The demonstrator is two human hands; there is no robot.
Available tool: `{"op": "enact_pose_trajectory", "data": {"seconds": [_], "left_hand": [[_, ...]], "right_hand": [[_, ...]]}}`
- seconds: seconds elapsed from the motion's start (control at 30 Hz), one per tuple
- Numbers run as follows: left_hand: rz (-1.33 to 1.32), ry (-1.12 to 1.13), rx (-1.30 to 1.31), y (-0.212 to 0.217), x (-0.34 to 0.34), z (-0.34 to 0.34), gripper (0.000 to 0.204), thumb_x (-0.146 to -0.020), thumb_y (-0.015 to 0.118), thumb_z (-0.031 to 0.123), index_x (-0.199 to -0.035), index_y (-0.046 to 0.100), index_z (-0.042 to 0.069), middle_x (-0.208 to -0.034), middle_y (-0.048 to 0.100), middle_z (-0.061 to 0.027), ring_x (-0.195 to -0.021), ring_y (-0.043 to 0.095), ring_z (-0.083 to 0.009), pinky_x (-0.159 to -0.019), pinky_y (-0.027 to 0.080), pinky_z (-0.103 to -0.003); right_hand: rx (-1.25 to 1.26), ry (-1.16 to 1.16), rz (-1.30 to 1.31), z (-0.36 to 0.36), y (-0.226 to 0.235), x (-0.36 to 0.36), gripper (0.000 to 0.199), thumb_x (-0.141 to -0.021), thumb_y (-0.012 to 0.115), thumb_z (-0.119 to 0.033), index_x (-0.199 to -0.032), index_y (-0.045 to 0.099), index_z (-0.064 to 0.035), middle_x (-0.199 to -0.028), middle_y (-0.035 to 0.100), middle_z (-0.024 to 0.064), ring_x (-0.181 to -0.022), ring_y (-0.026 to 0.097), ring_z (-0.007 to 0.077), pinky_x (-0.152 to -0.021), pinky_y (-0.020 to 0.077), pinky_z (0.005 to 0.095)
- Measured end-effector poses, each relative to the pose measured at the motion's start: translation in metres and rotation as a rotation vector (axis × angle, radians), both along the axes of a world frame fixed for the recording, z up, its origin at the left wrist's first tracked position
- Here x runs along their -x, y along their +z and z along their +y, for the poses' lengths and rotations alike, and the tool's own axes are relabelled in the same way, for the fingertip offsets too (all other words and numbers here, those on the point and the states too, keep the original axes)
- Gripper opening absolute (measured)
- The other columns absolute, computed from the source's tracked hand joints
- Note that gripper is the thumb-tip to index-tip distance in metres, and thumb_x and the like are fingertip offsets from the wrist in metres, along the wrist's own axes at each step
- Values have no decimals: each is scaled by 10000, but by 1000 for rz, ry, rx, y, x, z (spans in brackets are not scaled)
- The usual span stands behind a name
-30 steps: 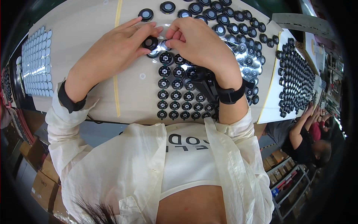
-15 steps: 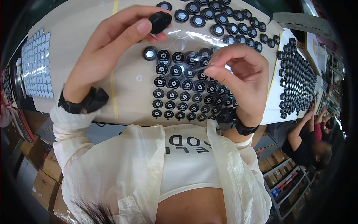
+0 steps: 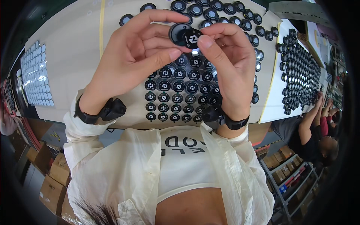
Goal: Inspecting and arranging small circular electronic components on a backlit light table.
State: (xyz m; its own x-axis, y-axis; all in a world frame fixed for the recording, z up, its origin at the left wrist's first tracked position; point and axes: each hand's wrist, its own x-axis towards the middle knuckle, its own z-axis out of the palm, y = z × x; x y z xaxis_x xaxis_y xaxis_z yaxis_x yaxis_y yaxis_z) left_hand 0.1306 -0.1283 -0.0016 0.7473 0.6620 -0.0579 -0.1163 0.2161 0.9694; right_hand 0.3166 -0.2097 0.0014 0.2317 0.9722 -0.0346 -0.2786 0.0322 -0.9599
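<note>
My left hand (image 3: 129, 60) holds a round black plastic part (image 3: 176, 33) at its rim, fingers curled behind and thumb below. Between thumb and fingertips, my right hand (image 3: 235, 62) pinches a round black sticker (image 3: 191, 38) with a white logo. The sticker overlaps the right side of the black part; whether it touches cannot be made out. Below both hands lies a sheet of matching black stickers (image 3: 164, 86) in rows, its right part hidden by my right hand and wrist.
Many black round parts with pale centres (image 3: 210, 15) stand at the back of the table (image 3: 71, 45). More are packed on a white board (image 3: 268, 108) at the right. White discs (image 3: 35, 77) lie in rows at the far left. A co-worker (image 3: 300, 129) stands at the right.
My hands have come together above the sticker sheet. The left moved right with the black part, now turned; the right moved up and left, bringing the sticker over the part.
</note>
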Motion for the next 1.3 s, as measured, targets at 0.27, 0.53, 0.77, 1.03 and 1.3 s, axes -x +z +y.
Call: {"op": "enact_pose_trajectory", "data": {"seconds": [0.27,0.53,0.77,1.03,1.3], "left_hand": [[58,53,-65,1,-3,-5,463,-913,602,-102,-1352,459,-58,-1162,671,-189,-1087,672,-223,-948,547,-299],[61,87,-61,1,-6,-7,460,-891,616,-125,-1324,472,-65,-1153,672,-196,-1071,679,-220,-934,556,-290],[72,87,-85,1,-6,-8,459,-885,617,-133,-1317,475,-70,-1162,668,-196,-1071,678,-218,-933,560,-294],[79,94,-98,-3,-7,-8,459,-886,622,-126,-1320,482,-77,-1181,659,-197,-1070,677,-221,-946,562,-307],[135,102,-168,-1,-9,-12,407,-890,621,-120,-1285,528,-92,-1241,637,-200,-1100,662,-218,-954,561,-309]], "right_hand": [[-31,-52,-106,2,-5,6,186,-848,762,-16,-1004,670,24,-942,709,92,-876,660,135,-830,510,271],[-34,-99,-125,1,-7,8,179,-835,767,-8,-985,676,28,-941,714,96,-879,665,138,-841,511,265],[-42,-104,-148,1,-9,8,169,-836,769,-16,-973,680,29,-934,715,95,-868,668,136,-831,511,260],[-31,-109,-202,1,-9,6,148,-827,774,-20,-945,697,27,-900,719,85,-831,664,122,-799,509,251],[-62,-123,-276,2,-11,3,127,-812,768,3,-922,712,33,-877,726,80,-814,662,107,-776,499,234]]}}
